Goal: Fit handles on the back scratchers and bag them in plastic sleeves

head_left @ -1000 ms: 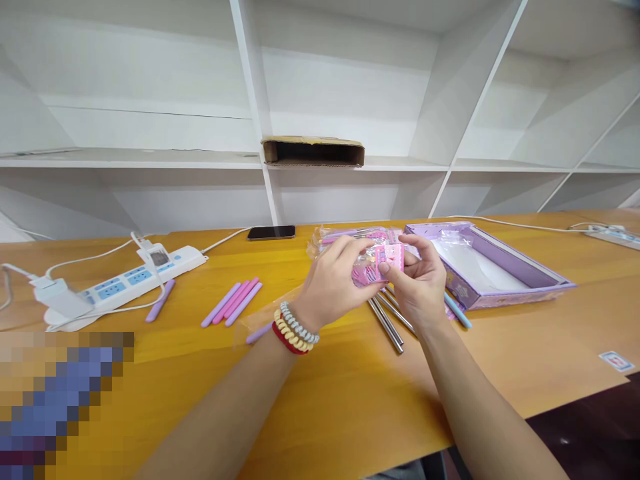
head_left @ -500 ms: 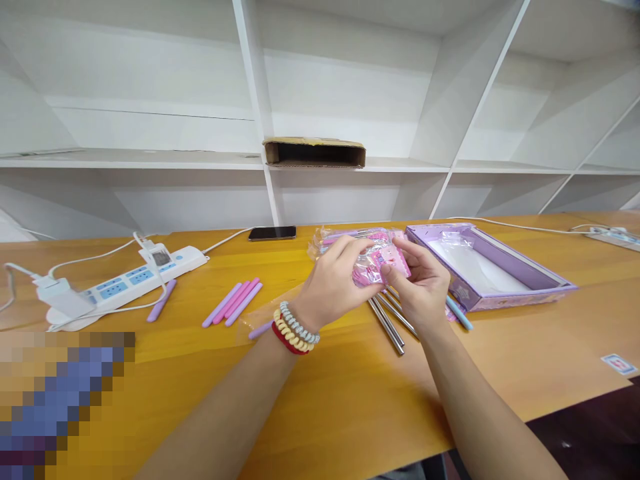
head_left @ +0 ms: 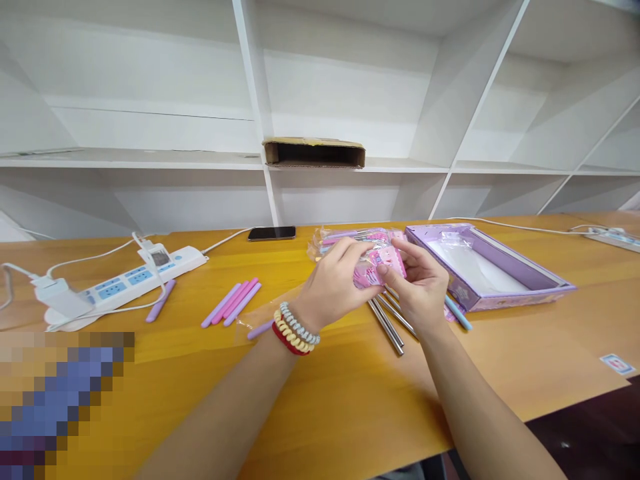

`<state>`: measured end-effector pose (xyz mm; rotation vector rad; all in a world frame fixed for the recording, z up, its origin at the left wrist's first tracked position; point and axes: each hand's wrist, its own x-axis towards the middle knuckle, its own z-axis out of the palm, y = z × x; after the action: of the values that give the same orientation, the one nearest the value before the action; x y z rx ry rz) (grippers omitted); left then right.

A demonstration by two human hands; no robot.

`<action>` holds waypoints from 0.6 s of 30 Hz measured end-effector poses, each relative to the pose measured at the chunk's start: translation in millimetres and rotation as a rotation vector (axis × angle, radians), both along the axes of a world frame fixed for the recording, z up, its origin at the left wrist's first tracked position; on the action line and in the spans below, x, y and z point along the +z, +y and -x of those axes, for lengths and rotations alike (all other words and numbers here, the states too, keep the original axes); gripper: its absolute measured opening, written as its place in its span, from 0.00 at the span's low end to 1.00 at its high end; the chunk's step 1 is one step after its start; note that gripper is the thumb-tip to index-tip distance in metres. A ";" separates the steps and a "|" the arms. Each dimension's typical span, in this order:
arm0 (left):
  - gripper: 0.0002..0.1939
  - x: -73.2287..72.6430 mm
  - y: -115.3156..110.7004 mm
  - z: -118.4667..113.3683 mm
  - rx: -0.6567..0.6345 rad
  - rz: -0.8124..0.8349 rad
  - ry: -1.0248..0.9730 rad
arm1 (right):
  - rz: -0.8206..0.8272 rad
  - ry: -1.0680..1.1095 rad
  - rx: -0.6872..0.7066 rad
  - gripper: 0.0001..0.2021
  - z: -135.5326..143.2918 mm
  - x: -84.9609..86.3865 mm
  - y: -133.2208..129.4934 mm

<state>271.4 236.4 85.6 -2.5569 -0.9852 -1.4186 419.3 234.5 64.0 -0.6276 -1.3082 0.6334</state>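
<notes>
My left hand [head_left: 336, 283] and my right hand [head_left: 421, 280] are both closed on a pink printed packet [head_left: 383, 265] in shiny clear plastic, held above the table. The right thumb presses on the packet's printed face; the left fingers curl round its other side. Below the hands lie several silver metal tubes [head_left: 387, 323]. Behind them is a clear bag [head_left: 345, 237] with pink and purple pieces. A blue stick [head_left: 459, 312] lies right of my right hand. Near my left wrist, a purple stick [head_left: 261, 329] lies in or under clear film.
An open purple box [head_left: 525, 303] stands at the right. Several pink and purple sticks [head_left: 233, 301] and one lone purple stick [head_left: 161, 301] lie left, near a white power strip [head_left: 130, 280]. A phone [head_left: 273, 233] lies at the back, under white shelves with a cardboard box [head_left: 315, 155].
The packet has turned slightly and shifted a little left between my hands, so its printed face shows more. The things on the table stay where they were.
</notes>
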 end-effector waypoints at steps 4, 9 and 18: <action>0.23 -0.8 0.3 0.1 0.021 -0.017 -0.020 | 0.027 0.007 0.003 0.19 -0.1 -1.1 -0.7; 0.20 -1.2 -1.4 -0.6 0.034 -0.042 -0.016 | 0.037 0.033 0.027 0.18 0.1 -1.9 0.4; 0.16 -1.5 -2.5 -1.1 0.041 -0.137 0.063 | 0.018 0.009 -0.013 0.17 -0.2 -1.6 0.9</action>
<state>272.5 234.0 84.0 -2.4532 -0.8924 -1.3374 419.5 235.4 62.4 -0.6463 -1.2904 0.6376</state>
